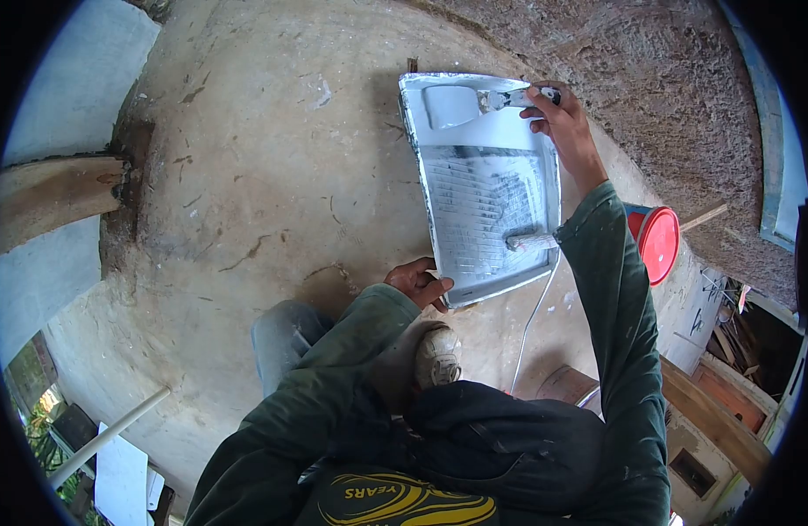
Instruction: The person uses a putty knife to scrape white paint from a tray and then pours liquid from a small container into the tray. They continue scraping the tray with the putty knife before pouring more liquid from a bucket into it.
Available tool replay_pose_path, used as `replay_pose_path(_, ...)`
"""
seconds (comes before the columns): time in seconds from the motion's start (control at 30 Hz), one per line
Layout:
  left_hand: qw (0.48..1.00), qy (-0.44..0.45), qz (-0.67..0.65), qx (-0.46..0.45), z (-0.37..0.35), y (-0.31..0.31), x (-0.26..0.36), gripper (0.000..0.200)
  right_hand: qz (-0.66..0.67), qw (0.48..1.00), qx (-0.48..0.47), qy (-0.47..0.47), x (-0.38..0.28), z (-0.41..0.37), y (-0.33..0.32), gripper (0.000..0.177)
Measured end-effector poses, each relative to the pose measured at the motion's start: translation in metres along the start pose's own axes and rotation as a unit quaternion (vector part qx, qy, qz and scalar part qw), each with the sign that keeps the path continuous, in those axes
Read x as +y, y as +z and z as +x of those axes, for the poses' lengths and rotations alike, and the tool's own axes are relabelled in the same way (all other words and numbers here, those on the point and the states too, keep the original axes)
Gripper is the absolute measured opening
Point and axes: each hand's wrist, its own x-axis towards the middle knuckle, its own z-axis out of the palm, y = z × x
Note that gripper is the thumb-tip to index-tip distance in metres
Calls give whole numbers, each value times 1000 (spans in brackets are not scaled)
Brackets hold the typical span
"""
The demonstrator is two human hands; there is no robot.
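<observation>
A paint tray with a ribbed slope and white paint at its far end rests in front of me, smeared with paint. My left hand grips its near left corner, thumb over the rim. My right hand, above the far right corner, is closed around the handle of a paintbrush. The wide head of that brush lies in the white paint, coated white. A second paint-smeared handle lies on the ribbed slope, partly hidden by my right sleeve.
A container with a red lid stands right of the tray, beside a rough wall. A round container is near my legs. A wooden beam is at lower right, a pale pole at lower left. My shoe is close to the tray.
</observation>
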Motion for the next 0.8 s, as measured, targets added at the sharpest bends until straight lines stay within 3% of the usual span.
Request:
replay_pose_path(0.2,1000,5,-4,3,0,0,0,43,-66,996,23,-50,-14,-3,-18,38)
replay_pose_path(0.27,1000,10,10,-10,2,-1,-4,43,-220,968,56,-106,-23,-6,-24,35)
replay_pose_path(0.43,1000,11,-4,-7,4,-2,-9,43,-350,919,114,-138,-36,-18,-34,29)
replay_pose_path(0.5,1000,9,-2,-6,5,-1,-9,43,-429,866,146,-210,-32,-18,-39,28)
replay_pose_path(0.53,1000,7,4,-8,3,-2,-6,43,-429,866,145,-211,-31,-18,-41,28)
replay_pose_path(0.6,1000,5,9,-9,2,-2,-5,42,-497,815,170,-246,-30,-19,-41,26)
replay_pose_path(0.8,1000,15,-9,-7,2,-1,-5,42,-513,805,169,-246,-21,-18,-36,28)
